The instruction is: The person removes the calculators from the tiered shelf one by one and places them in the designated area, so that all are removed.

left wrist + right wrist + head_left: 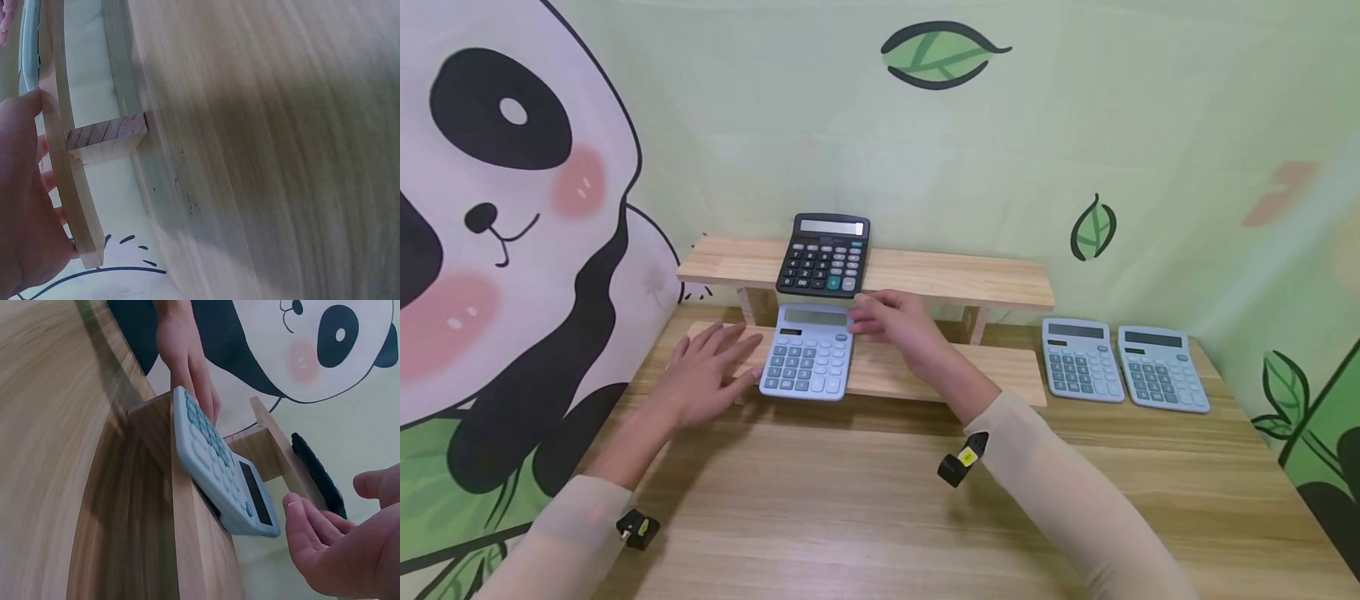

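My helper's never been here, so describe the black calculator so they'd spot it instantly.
On the table, find the two wooden shelves. The calculator sits on the upper shelf, just left of its middle. It alone is black; the other three calculators are pale blue.

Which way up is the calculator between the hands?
Face up: the blue calculator shows its keys and screen in the head view.

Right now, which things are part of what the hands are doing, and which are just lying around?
Probably in the job:
- blue calculator between the hands
- lower board under it
- left hand, right hand

Seemingly just there for now:
- black calculator on the upper board
- two spare calculators on the table
- panda picture
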Motion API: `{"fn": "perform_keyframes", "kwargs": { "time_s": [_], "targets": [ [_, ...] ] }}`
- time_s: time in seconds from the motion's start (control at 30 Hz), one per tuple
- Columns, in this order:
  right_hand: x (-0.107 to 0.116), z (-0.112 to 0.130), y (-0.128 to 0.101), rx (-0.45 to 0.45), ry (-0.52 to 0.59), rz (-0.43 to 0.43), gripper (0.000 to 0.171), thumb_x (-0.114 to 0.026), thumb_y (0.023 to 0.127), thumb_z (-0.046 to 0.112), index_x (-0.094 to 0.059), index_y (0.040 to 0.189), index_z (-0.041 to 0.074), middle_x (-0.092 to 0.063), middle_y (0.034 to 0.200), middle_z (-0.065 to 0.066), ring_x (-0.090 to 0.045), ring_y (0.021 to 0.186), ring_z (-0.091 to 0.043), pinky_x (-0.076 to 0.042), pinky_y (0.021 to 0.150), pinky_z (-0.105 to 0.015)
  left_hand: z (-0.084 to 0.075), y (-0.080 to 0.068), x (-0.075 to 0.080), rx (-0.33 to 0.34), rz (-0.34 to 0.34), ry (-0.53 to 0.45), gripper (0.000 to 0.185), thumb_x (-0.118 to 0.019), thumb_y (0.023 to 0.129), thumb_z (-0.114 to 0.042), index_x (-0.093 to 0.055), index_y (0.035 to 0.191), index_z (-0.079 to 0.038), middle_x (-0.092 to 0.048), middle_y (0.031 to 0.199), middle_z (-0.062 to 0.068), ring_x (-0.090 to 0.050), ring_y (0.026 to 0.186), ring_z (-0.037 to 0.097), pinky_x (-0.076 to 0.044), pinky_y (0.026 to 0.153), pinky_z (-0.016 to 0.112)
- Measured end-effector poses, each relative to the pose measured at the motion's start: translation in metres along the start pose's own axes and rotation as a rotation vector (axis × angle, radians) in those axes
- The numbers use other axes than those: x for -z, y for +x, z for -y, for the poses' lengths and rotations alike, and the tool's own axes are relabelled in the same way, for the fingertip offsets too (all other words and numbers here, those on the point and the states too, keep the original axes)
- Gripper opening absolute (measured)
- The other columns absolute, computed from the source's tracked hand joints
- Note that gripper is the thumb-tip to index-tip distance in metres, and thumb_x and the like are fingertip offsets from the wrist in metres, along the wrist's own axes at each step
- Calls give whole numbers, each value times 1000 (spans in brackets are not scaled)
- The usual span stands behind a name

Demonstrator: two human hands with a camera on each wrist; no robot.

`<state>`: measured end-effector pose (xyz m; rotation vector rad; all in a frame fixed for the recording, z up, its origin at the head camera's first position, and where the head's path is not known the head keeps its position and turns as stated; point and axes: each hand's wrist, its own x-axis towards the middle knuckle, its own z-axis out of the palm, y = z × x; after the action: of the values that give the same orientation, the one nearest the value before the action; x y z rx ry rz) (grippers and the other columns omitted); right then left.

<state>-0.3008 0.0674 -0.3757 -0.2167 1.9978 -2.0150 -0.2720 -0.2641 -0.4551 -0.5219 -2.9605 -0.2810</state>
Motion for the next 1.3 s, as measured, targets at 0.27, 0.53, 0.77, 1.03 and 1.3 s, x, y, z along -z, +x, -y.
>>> {"fn": "perform_keyframes", "kwargs": {
  "time_s": [0.27,0.53,0.77,1.03,1.3],
  "targets": [
    [-10,1,10,-28,118,25,42,-59,101,31,-59,129,-1,-68,121,-20,-70,104,-26,-51,98,-44,-1,0,-1,3,-13,-11,69,-37,97,-68,-40,153,-29,-30,160,8,-15,149,39,-9,112,71],
    [-18,0,14,-26,185,-14,32,-59,101,24,-62,122,0,-69,118,-20,-72,99,-25,-55,92,-38,1,0,-3,7,-6,-3,69,-35,97,-68,-37,154,-30,-28,161,8,-14,149,39,-8,112,71],
    [-21,-2,14,-44,219,-38,29,-58,102,20,-61,123,0,-69,119,-19,-72,98,-24,-53,96,-42,2,-1,-5,10,-5,-7,69,-35,97,-68,-36,155,-30,-27,161,8,-12,150,38,-7,113,71],
    [-18,-8,12,-5,236,-32,25,-58,101,20,-64,112,-1,-71,114,-17,-71,99,-27,-50,99,-46,1,-1,-6,9,-18,-8,67,-36,98,-66,-36,155,-30,-27,161,9,-12,150,38,-6,113,71],
    [-10,-16,-5,-4,260,-28,28,-59,101,20,-62,117,-2,-73,110,-16,-70,104,-33,-50,99,-49,-1,-3,-5,7,-20,3,66,-35,99,-66,-35,155,-31,-26,162,8,-11,150,38,-6,113,71]
  ]
}}
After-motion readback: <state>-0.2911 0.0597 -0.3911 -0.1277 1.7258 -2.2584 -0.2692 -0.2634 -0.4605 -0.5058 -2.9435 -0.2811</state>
